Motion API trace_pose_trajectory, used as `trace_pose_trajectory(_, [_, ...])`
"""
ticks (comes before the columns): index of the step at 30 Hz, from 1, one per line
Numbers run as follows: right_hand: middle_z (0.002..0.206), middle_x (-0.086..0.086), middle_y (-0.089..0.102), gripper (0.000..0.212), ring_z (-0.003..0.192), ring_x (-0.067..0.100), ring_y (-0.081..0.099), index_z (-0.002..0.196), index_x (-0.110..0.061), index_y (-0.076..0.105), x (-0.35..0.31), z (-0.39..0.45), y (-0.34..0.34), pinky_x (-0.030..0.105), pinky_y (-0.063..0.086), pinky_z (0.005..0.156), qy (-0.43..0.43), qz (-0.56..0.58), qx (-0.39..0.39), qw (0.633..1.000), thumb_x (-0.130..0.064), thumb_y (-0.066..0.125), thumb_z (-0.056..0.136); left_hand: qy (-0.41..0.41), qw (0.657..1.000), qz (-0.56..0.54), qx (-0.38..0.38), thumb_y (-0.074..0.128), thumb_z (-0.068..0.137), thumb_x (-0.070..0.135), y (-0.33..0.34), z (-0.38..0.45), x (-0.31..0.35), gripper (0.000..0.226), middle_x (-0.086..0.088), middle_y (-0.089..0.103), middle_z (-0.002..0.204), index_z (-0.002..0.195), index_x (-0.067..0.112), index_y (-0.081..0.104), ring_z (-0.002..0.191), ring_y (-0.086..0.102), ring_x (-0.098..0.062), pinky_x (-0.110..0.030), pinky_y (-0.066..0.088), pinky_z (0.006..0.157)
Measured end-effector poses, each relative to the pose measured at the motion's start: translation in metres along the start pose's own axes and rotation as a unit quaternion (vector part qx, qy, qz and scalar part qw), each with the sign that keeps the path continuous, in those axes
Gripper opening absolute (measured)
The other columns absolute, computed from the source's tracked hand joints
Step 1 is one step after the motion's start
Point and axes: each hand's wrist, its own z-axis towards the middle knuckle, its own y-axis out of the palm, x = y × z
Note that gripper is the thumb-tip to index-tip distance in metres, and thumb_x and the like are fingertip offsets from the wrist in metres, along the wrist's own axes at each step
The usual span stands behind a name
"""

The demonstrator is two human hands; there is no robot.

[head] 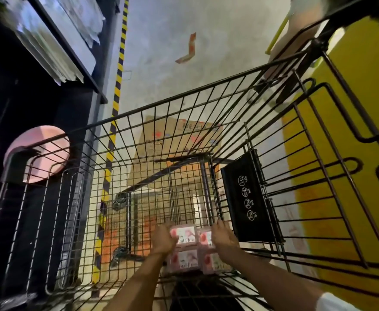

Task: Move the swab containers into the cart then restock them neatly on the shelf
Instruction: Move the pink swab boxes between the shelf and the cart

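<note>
So it looks like the loading half is underway or close to done: four pink swab containers (185, 248) sit in a tight two-by-two block on the floor of the wire cart (184, 140), low in the frame just right of centre. The shelf restock hasn't started as far as I can tell, since the dark shelf unit (56, 90) along the left edge holds only some clear plastic-wrapped stuff up in the upper left.

Both hands are down in the cart at the block. The left hand (163, 240) has its fingers curled against the left side of the upper-left container, and the right hand (224, 237) has its fingers bent over the right edge of the upper-right one. My guess is they're squaring up or setting down the stack.

The containers themselves are small squarish clear-lidded boxes with pink and red labels. The print weirdly seems to read "Dental Floss", though it's blurry. They're touching each other and lie flat, label side up.

A cardboard box (179, 135) shows through the mesh beyond the cart.
</note>
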Motion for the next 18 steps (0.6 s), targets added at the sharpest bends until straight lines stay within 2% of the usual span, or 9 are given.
trace_pose_trajectory(2, [0.142,0.006,0.036,0.057,0.13,0.021,0.034,0.138,-0.011,0.036,0.0,0.0,0.003,0.03,0.036,0.103,0.007,-0.009,0.018,1.0,-0.018,0.064,0.089,0.016,0.999,0.041,0.001,0.058,0.089,-0.002,0.001,0.001,-0.002,0.043,-0.01,0.061,0.119,0.13,0.01,0.053,0.102,0.062,-0.019,-0.021,0.055,0.075])
trace_pose_trajectory(5, [0.142,0.007,0.036,0.05,0.131,0.02,0.035,0.14,-0.011,0.033,0.002,0.0,0.005,0.028,0.038,0.101,0.014,-0.017,0.037,0.999,-0.006,0.053,0.094,0.028,0.998,0.056,-0.019,0.058,0.087,-0.003,0.002,0.003,-0.004,0.038,-0.011,0.063,0.116,0.123,0.009,0.059,0.104,0.062,-0.021,-0.032,0.056,0.084])
trace_pose_trajectory(8, [0.141,0.007,0.036,0.053,0.131,0.021,0.034,0.139,-0.011,0.033,0.0,-0.004,0.005,0.029,0.039,0.102,0.006,-0.032,0.031,0.999,-0.011,0.058,0.092,0.04,0.997,0.066,-0.025,0.06,0.087,-0.002,0.002,0.006,-0.007,0.035,-0.011,0.061,0.117,0.12,0.009,0.061,0.11,0.058,-0.023,-0.035,0.054,0.089])
trace_pose_trajectory(12, [0.139,0.007,0.038,0.056,0.128,0.02,0.037,0.137,-0.011,0.035,0.001,-0.006,0.007,0.028,0.04,0.1,-0.001,-0.052,0.041,0.998,-0.007,0.061,0.088,0.042,0.997,0.06,-0.027,0.06,0.086,-0.002,0.004,0.008,-0.01,0.034,-0.008,0.062,0.112,0.119,0.009,0.061,0.101,0.061,-0.019,-0.031,0.055,0.086])
trace_pose_trajectory(16, [0.139,0.007,0.038,0.056,0.128,0.021,0.037,0.137,-0.011,0.036,-0.001,-0.005,0.004,0.029,0.041,0.101,0.004,-0.052,0.045,0.998,-0.006,0.062,0.088,0.041,0.996,0.07,-0.027,0.059,0.087,0.001,0.005,0.009,-0.013,0.04,-0.012,0.053,0.125,0.125,0.014,0.057,0.112,0.056,-0.024,-0.037,0.051,0.094])
trace_pose_trajectory(18, [0.139,0.009,0.038,0.056,0.129,0.023,0.037,0.137,-0.01,0.035,-0.002,-0.005,0.001,0.03,0.042,0.101,0.004,-0.049,0.043,0.998,-0.008,0.063,0.088,0.041,0.996,0.073,-0.026,0.058,0.088,0.001,0.004,0.009,-0.014,0.042,-0.014,0.051,0.128,0.128,0.014,0.055,0.113,0.055,-0.026,-0.038,0.052,0.094])
